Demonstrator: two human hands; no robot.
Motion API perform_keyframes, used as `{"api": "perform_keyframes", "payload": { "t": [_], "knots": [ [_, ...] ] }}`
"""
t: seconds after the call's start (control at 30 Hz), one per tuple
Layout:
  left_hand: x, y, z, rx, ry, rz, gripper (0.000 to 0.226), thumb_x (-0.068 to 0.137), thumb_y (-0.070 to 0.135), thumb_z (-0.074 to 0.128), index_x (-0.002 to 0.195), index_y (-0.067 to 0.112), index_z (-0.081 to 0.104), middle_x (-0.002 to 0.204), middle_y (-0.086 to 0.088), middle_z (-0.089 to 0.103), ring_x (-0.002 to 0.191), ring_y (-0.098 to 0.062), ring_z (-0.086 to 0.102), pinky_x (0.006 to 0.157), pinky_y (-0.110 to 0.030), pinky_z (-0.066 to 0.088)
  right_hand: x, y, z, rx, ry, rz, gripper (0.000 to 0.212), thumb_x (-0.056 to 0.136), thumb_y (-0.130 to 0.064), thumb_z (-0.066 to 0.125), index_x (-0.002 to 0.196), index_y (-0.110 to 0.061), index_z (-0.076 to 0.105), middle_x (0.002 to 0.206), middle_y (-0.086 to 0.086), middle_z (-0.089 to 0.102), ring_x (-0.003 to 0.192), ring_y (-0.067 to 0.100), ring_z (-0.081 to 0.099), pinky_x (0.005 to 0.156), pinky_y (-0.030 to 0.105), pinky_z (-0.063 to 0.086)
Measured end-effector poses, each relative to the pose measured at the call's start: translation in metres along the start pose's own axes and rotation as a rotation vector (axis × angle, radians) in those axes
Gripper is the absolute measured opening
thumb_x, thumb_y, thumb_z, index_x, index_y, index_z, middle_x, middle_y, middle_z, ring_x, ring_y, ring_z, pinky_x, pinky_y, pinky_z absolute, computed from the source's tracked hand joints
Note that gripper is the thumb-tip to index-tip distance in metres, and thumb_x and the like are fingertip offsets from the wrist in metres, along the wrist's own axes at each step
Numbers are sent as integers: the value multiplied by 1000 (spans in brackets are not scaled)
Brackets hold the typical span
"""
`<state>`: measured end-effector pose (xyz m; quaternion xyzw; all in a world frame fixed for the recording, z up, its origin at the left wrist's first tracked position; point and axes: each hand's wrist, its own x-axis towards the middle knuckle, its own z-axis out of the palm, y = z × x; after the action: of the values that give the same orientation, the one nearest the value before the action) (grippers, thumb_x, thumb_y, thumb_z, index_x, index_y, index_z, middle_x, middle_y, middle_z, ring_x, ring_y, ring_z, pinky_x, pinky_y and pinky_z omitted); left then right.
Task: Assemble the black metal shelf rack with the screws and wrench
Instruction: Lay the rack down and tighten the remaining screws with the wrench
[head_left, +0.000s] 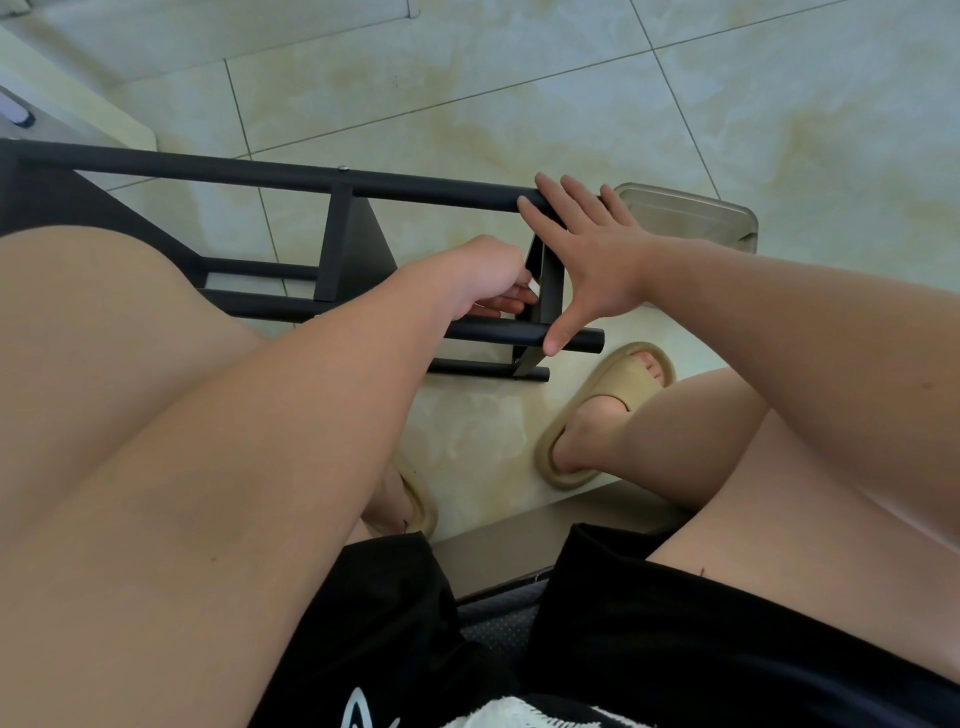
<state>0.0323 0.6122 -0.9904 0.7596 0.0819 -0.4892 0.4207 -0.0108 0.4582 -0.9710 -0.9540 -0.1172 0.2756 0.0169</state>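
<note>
Black shorts (675, 623) and bare thighs fill the near edge, and between the knees the black metal rack (234, 171) lies on its side on the tiled floor (519, 104), with a beige slipper (618, 400) just beside its near bars and a metal tray (691, 213) beyond its right end. Right hand (587, 260) is spread wide, straight fingers resting on the upper bar and thumb pressing the lower bar. Left hand (493, 275) has its fingers curled against the end bracket; what they hold cannot be told.
</note>
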Motion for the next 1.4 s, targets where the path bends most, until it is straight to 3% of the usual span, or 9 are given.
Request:
{"api": "perform_keyframes", "payload": {
  "t": [0.1,0.23,0.37,0.53,0.67,0.8,1.07,1.27,1.4],
  "knots": [
    [-2,0,-3,51,-25,6,16,103,20,47,92,19,58,65,12,73,74,-7,68,75,-27,51,0,0,0,2,-2,0,163,37,-100,59,158,-24,-19,164,5,-29,152,30,-23,122,54,-11],
    [-5,0,-5,119,-54,14,17,104,19,46,91,17,58,76,9,73,81,-11,66,94,-31,49,0,0,0,5,-5,0,164,35,-100,57,158,-23,-19,164,5,-29,152,29,-23,122,54,-12],
    [-7,-1,-5,186,-56,37,15,104,18,45,99,14,59,80,8,72,85,-11,65,99,-31,48,0,1,-1,2,-6,-2,162,38,-99,59,158,-23,-20,164,6,-29,152,30,-24,122,54,-12],
    [-6,-6,-10,281,-84,79,16,99,10,52,92,8,67,87,0,77,108,-21,69,107,-40,46,0,0,0,-3,-4,-2,162,38,-98,59,158,-23,-20,164,6,-29,152,30,-23,122,54,-12],
    [-3,-8,-12,395,-91,93,23,95,11,55,105,0,72,100,-6,77,116,-30,65,109,-45,44,0,0,0,-2,0,-2,163,35,-100,55,158,-23,-19,165,7,-28,153,30,-22,122,54,-11],
    [-2,-7,-13,481,-86,100,24,91,17,60,106,4,73,116,-16,71,118,-37,61,108,-51,44,0,0,0,-1,0,-2,163,35,-100,55,158,-23,-19,165,6,-28,153,30,-22,122,54,-11],
    [-7,-5,-12,611,-75,111,17,91,19,62,105,17,71,118,-5,67,113,-29,59,107,-47,42,-1,1,-1,3,-8,-4,163,36,-100,55,158,-23,-20,164,6,-29,152,30,-23,122,54,-11],
    [-11,0,-11,704,-94,110,28,94,21,60,121,17,67,126,-5,63,116,-28,56,108,-47,41,-1,0,-1,0,-4,-5,163,36,-100,54,158,-22,-19,165,6,-28,153,30,-23,122,54,-11],
    [-18,9,-15,822,-43,144,26,98,23,55,116,12,69,112,-8,70,106,-28,65,98,-44,51,-1,0,-1,8,-5,-6,163,35,-100,53,158,-23,-19,165,6,-28,153,30,-23,122,54,-11]
  ]
}}
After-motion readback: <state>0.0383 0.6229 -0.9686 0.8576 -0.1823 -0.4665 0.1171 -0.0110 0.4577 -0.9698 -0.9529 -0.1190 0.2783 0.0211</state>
